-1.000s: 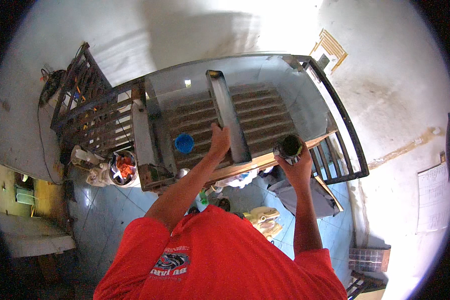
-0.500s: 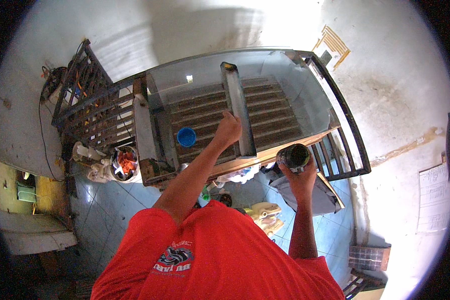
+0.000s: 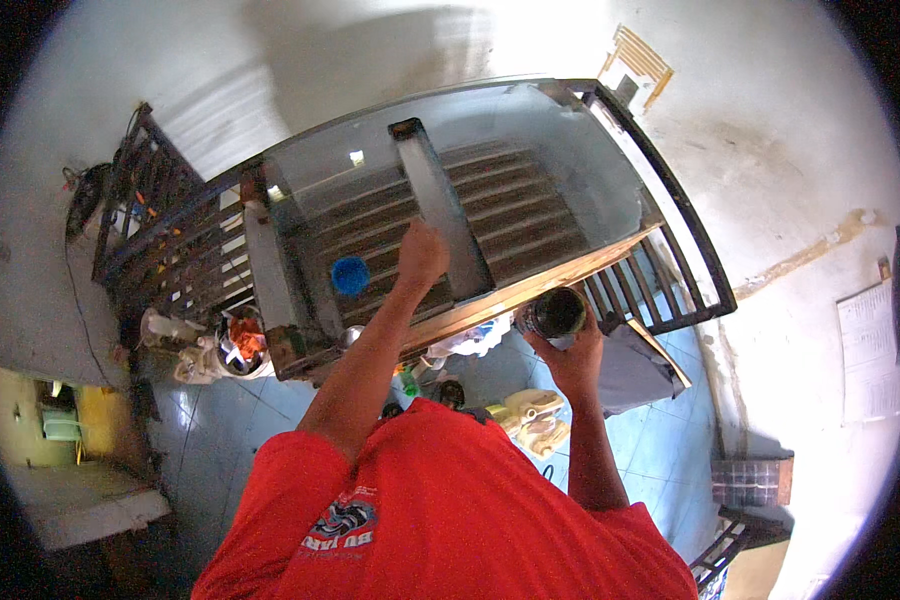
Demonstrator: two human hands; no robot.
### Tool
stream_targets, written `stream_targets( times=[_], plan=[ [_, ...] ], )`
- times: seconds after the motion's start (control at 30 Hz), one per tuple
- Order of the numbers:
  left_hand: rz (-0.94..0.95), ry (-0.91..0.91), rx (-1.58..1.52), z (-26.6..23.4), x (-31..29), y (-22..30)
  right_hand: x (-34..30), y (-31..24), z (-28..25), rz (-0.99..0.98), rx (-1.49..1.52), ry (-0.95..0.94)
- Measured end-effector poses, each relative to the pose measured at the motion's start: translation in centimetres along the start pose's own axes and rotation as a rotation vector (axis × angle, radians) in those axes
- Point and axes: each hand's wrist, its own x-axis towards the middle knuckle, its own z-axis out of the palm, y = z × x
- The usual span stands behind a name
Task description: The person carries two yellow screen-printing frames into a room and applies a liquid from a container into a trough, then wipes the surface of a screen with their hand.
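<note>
Shifted left in our view since half a second ago are both our hands and the glass-topped wooden table (image 3: 610,170) alike; our left hand (image 3: 423,252), fingers bunched though we cannot tell whether they pinch anything, appears at the left edge of a long grey bar (image 3: 435,190), with a strip of slat-backed glass between it and a bright blue round piece (image 3: 350,275). Our right hand (image 3: 575,355) curls round a dark, open-mouthed cylindrical jar (image 3: 553,314), just outside the pale wooden front edge (image 3: 520,290); right of the bar, glass stretches to the far side.
</note>
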Motion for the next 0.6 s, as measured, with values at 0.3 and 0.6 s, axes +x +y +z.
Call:
stream_targets(
  times=[0.3, 0.6],
  plan=[
    [0.199, -0.036, 0.18, -0.8, 0.6, -1.5, -0.6, -1.3, -0.1, 0.008, -0.028, -0.008],
    [0.094, 0.098, 0.095, -2.6, -0.5, -1.7, -0.3, -0.4, 1.2, -0.023, 0.066, -0.044]
  ],
)
